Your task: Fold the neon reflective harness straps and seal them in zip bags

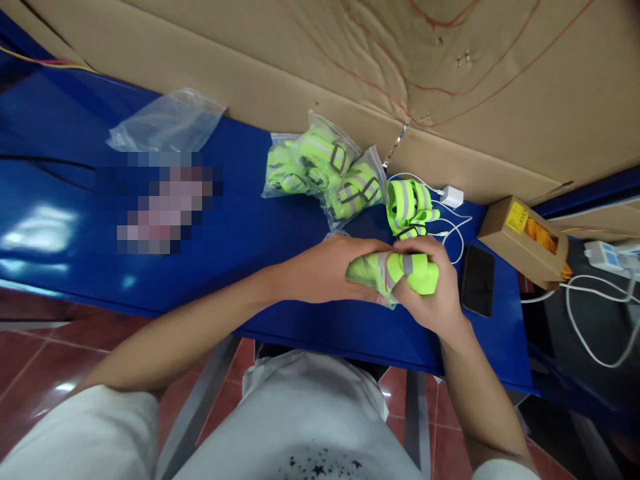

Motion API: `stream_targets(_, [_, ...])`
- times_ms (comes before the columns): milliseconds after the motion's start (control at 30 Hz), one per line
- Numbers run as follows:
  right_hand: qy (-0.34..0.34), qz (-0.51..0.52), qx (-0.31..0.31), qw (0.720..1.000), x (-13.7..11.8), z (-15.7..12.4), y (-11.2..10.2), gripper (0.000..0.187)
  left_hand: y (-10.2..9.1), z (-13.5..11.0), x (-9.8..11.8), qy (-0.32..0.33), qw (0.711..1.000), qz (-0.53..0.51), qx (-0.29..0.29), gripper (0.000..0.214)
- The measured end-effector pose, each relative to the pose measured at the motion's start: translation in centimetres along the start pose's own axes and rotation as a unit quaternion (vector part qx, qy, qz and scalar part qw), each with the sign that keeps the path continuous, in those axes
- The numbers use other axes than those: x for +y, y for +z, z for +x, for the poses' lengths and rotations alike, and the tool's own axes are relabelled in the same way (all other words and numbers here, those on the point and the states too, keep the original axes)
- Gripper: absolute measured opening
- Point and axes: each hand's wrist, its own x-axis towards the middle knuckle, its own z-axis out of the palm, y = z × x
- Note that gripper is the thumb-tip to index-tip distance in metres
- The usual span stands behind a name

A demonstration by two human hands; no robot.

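Over the front part of the blue table, my left hand (325, 270) is wrapped round a clear zip bag (367, 270). My right hand (443, 300) grips a folded neon-yellow reflective strap (425, 275) with grey bands. One end of the strap sits inside the bag's mouth; the rest sticks out to the right. Just beyond my hands lies a loose coiled reflective strap (407, 203) with a black buckle. Several bagged straps (320, 163) are piled to its left. My left fingers are partly hidden behind the bag.
An empty clear bag (170, 123) lies at the back left, near a pixelated patch. To the right are a black phone (478, 280), a white charger (452, 196) with its cable, and a cardboard box (523, 237) with orange contents. A cardboard-covered wall (250, 80) borders the table's back.
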Motion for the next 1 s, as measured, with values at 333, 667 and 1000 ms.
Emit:
stream_targets(333, [-0.068,-0.038,0.069,0.995,-1.2,-0.2,0.3,0.032,-0.2,-0.3,2.3,-0.019,0.995,0.021,0.093,0.058])
stream_targets(667, [-0.051,0.080,-0.123,0.988,-2.8,-0.6,-2.2,0.044,-1.5,-0.4,4.1,-0.065,0.996,-0.014,0.054,0.063])
stream_targets(1000, [0.003,0.115,-0.219,0.969,-3.2,-0.1,-3.0,0.068,-1.6,-1.2,5.8,-0.077,0.996,-0.039,0.000,0.082])
